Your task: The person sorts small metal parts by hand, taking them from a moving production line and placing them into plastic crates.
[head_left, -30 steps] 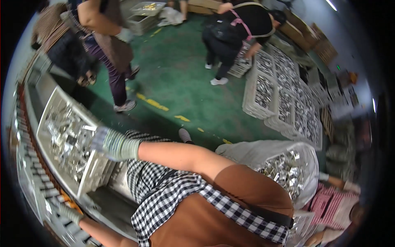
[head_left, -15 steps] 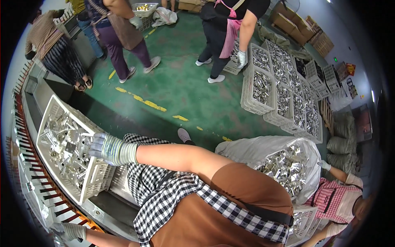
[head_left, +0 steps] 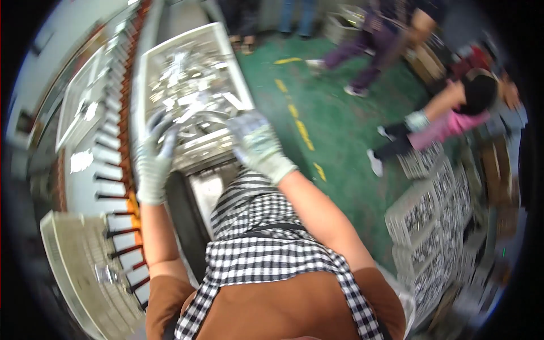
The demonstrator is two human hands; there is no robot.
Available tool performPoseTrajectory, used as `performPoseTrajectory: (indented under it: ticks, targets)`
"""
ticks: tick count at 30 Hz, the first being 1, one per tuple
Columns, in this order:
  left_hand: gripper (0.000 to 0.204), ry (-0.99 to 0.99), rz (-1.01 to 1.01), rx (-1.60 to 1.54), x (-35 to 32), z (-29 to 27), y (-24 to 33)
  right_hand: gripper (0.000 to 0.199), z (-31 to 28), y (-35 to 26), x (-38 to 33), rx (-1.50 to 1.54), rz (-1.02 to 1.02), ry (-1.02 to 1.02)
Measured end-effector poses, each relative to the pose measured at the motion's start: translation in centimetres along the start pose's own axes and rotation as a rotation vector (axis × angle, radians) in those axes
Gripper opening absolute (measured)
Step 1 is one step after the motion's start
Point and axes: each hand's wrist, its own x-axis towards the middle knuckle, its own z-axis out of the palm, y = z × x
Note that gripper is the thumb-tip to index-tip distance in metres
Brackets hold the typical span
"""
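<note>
Both hands wear pale knitted gloves with greyish fingers, and the picture is blurred. My left hand (head_left: 154, 161) is at the near left corner of a white plastic crate (head_left: 195, 148), its fingers apart and nothing visible in them. My right hand (head_left: 258, 141) lies at the near right corner of that crate, fingers stretched toward the rim and seemingly touching it. Shiny silver metal parts (head_left: 195, 85) fill the crate in a loose heap; their exact kind is smeared. The crate sits straight in front of me on a metal ledge.
A conveyor with dark pegs (head_left: 122, 130) runs along my left. Beyond it lie a pale crate (head_left: 79, 272) with a small metal piece and a white tray (head_left: 82, 102). Stacked crates of metal parts (head_left: 425, 226) stand right on the green floor (head_left: 345, 141). Several people stand farther off.
My view has swung left toward the crate. My left hand has come from the conveyor to the crate's near left corner; my right hand has shifted from the parts to the near right corner.
</note>
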Motion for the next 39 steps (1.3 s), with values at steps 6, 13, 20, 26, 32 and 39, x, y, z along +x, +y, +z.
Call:
performPoseTrajectory:
  ticks: [6,13,20,26,32,39]
  targets:
    - [0.032,0.429,-0.093,-0.062,-4.0,-2.0,-3.5,0.06,0.5,-0.4,0.0,0.006,-0.032,-0.004]
    - [0.048,0.779,-0.299,-0.293,-7.0,-2.8,-7.3,0.058,0.4,-0.8,0.5,0.01,-0.031,-0.018]
    - [0.054,0.801,-0.348,0.092,-4.7,-5.6,-12.0,0.057,0.5,-0.9,0.6,-0.013,-0.021,-0.048]
    - [0.058,0.927,-0.541,-0.141,-3.1,-7.2,-12.3,0.061,0.4,-0.6,0.2,-0.029,-0.047,-0.038]
    - [0.04,0.91,-0.117,0.728,-6.1,-11.3,-18.3,0.048,0.5,-0.5,-0.2,0.061,-0.005,0.043]
    - [0.046,0.645,0.003,0.097,-0.4,-9.0,-8.9,0.043,3.4,-0.7,0.0,0.039,-0.043,0.189]
